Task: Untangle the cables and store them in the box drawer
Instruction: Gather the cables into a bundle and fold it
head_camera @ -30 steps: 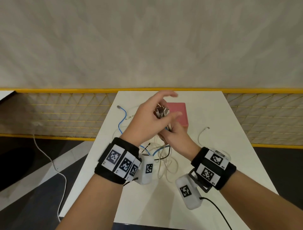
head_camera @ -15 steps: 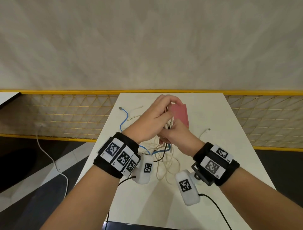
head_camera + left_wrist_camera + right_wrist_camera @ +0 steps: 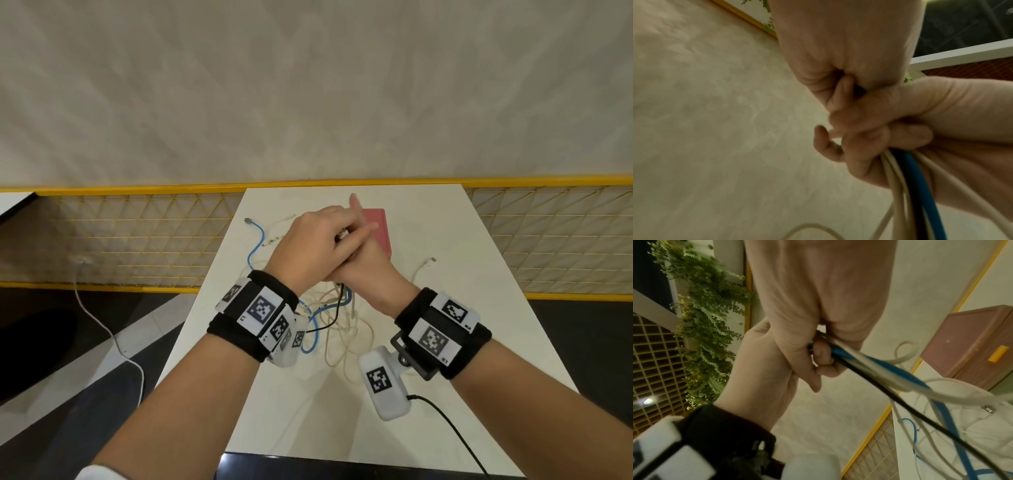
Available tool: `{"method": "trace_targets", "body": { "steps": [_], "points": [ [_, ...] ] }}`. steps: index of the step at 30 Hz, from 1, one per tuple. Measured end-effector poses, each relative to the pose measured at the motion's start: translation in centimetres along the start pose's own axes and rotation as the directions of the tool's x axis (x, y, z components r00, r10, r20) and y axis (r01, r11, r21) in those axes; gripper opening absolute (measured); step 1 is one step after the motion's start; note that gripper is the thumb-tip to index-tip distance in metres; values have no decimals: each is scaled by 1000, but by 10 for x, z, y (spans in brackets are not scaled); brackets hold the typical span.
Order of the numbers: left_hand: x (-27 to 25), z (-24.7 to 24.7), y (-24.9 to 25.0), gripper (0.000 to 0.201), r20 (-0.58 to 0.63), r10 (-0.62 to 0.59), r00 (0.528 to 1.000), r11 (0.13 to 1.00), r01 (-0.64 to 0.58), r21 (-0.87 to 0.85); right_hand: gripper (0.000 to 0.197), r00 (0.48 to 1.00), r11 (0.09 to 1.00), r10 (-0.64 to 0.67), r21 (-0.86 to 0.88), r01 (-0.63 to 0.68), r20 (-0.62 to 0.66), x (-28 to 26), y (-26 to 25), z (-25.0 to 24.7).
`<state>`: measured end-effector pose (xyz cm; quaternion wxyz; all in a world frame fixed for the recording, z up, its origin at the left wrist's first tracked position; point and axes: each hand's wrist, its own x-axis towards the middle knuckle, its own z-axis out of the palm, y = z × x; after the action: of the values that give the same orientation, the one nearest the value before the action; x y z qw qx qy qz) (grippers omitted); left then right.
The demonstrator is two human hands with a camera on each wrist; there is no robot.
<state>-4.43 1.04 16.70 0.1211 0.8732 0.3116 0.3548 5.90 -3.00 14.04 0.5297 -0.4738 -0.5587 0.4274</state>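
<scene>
Your left hand point(image 3: 840, 53) is curled up tight. Just under it, your right hand point(image 3: 900, 123) grips the white, blue and black cables point(image 3: 908, 186).

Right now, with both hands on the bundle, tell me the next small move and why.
Probably draw one cable free: the right hand grips the cable bundle of blue, black and white strands, the left hand pinches near its ends, and the pink box looks closed.
</scene>
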Motion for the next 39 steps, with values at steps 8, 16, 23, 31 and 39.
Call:
{"method": "trace_targets", "body": {
  "steps": [8, 16, 23, 31, 39],
  "points": [
    [4, -14, -11, 44, -105, -348, 932, 884, 288, -368, 30, 974, 974, 45, -225, 7, 224, -19, 10, -9],
    [-15, 6, -11, 32, -12, 275, 961, 940, -266, 212, 31, 991, 896, 50, -443, 11, 126, -10, 11, -8],
    [-20, 9, -24, 53, 172, 143, 975, 975, -168, 142, 31, 963, 886, 138, -463, -16, 230, -9, -3, -24],
    [-9, 2, -22, 41, -90, 15, 996, 977, 4, 211, 41, 947, 875, 142, -484, 17, 289, 0, -15, -55],
    [5, -33, -27, 13, -390, -281, 877, 947, 186, -264, 43, 945, 881, 163, -473, -10, 283, 3, -18, -80]
  ]
}}
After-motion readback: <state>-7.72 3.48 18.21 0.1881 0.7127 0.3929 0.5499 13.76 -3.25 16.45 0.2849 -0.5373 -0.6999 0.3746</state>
